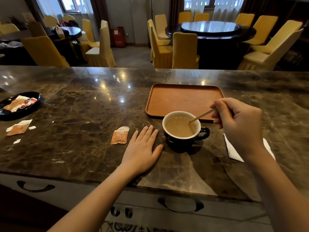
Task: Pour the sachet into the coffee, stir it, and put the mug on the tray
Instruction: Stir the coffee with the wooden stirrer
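Marble counter point(83, 114) runs under everything, dark and veined; nearest the person, the left hand point(142, 148) lies flat on it, fingers spread and holding nothing, just beside the mug point(182, 133) on its left; the torn sachet point(120, 135) rests empty-looking on the stone just left of that hand; the right hand point(239, 124) hovers to the mug's right, fingers pinched together on the upper end of 1 wooden stirrer point(201, 116), whose long axis slants down and leftward from the grip into the pale coffee; the mug's handle point(204, 132) points right, toward that hand, so by my reading the right hand is the nearer 1 for the lift; beyond the mug, its near edge touching or almost touching the rim in this view, the tray point(184, 97) lies bare, straight ahead and away from the person
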Demonstrator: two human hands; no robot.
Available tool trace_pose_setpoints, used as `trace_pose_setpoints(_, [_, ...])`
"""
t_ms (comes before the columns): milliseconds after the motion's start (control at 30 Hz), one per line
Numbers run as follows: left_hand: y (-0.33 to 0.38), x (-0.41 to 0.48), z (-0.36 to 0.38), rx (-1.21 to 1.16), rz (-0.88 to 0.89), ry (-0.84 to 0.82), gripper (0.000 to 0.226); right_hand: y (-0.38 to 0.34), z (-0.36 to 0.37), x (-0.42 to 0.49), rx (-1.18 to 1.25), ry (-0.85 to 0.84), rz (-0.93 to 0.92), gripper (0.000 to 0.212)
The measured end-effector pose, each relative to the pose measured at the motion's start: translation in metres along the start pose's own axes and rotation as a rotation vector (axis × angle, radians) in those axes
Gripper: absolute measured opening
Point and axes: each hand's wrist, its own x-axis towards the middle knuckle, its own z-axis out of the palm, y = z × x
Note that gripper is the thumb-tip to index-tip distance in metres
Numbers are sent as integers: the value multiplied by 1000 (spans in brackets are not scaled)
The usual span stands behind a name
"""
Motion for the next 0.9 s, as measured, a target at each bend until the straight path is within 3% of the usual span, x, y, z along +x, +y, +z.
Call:
trace_pose_setpoints(500, [0, -1, 0, -24, 14, 7, 61, -6, -11, -10, -54, 93, 22, 26])
trace_pose_setpoints(700, [1, -1, -2, -23, 11, -3, 61, -4, -20, -19, 63, 152, 203, 21])
trace_pose_setpoints(900, [1, -1, -3, -19, 15, -12, 61, 4, -42, -31, 307, 261, 521, 24])
